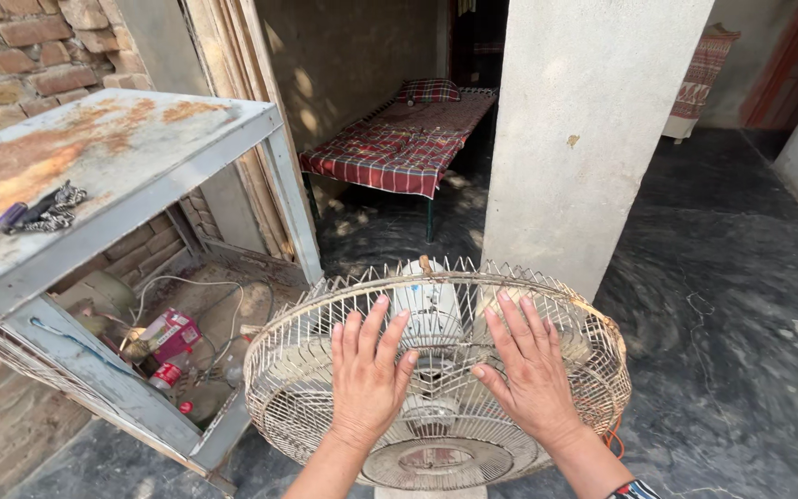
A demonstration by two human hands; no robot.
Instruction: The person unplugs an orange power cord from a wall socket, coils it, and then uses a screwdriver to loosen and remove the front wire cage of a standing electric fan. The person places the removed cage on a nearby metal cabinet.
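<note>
Fan guard (436,370), round wire cage, stands in front of a concrete pillar (584,139), beside a rusty metal cabinet (113,157). Left hand (368,374) and right hand (530,365) rest flat on the wires, fingers (376,319) spread apart, gripping nothing.

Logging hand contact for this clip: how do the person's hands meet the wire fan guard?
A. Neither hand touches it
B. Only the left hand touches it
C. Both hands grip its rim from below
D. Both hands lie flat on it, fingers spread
D: the left hand and the right hand both lie palm-down with spread fingers on top of the wire fan guard.
</note>
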